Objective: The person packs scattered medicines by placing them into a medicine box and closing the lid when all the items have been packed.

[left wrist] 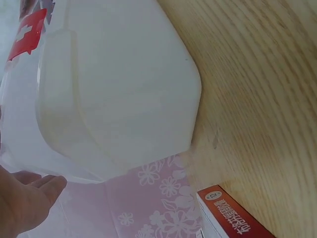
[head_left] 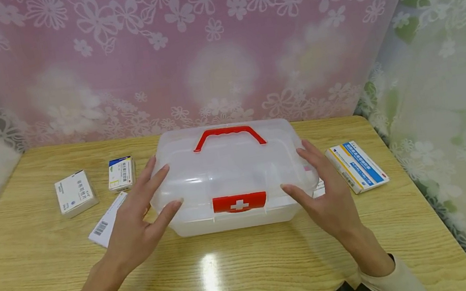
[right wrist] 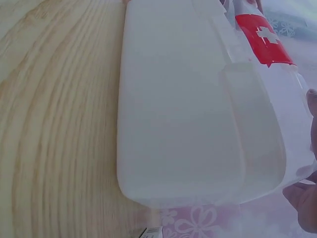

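Observation:
A translucent plastic first-aid box sits on the table with its lid down. It has a red carry handle on top and a red latch with a white cross at the front. My left hand is at the box's left end, fingers spread along the lid's edge and thumb towards the front. At the right end, my right hand mirrors it, thumb near the lid's front corner. Both wrist views show fingers by the lid, above the pale lower body.
Left of the box lie a white medicine box, a smaller carton and a barcoded carton partly behind my hand. A red-faced carton shows in the left wrist view. A blue-and-white medicine box lies to the right, near the table edge.

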{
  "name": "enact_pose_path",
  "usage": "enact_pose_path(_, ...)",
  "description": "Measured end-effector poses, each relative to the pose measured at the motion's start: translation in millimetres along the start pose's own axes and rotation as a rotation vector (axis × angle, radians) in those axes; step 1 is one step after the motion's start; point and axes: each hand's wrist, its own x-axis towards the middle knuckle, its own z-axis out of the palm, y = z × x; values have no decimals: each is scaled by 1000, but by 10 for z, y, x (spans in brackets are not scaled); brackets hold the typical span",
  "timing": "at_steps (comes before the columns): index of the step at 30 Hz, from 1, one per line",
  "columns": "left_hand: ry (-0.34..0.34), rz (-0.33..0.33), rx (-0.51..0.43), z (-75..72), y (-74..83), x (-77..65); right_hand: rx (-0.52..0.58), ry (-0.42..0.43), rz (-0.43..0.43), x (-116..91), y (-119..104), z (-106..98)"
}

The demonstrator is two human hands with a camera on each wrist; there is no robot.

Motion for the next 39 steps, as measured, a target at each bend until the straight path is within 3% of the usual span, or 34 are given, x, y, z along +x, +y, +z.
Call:
enact_pose_path(5,64,-32,-79,15,23,45,95,52,52,61,-164,-15)
enact_pose_path(9,117,-47,-146,36,21,64,209,80,35,109,-284,-44)
enact_pose_path(16,181,-129,-300,33,68,110,410,53,-77,69,47,-54)
enact_pose_path(20,215,-140,-375,30,106,151,406,43,-116,107,78,-101)
enact_pose_path(28,257,-139,-480,17,132,228,396,81,-52,184,113,-145)
enact_pose_path(34,249,-94,-581,-27,103,285,500,151,-22,315,84,-149)
enact_pose_path(39,262,-90,-575,-60,93,377,567,239,27,452,45,-141)
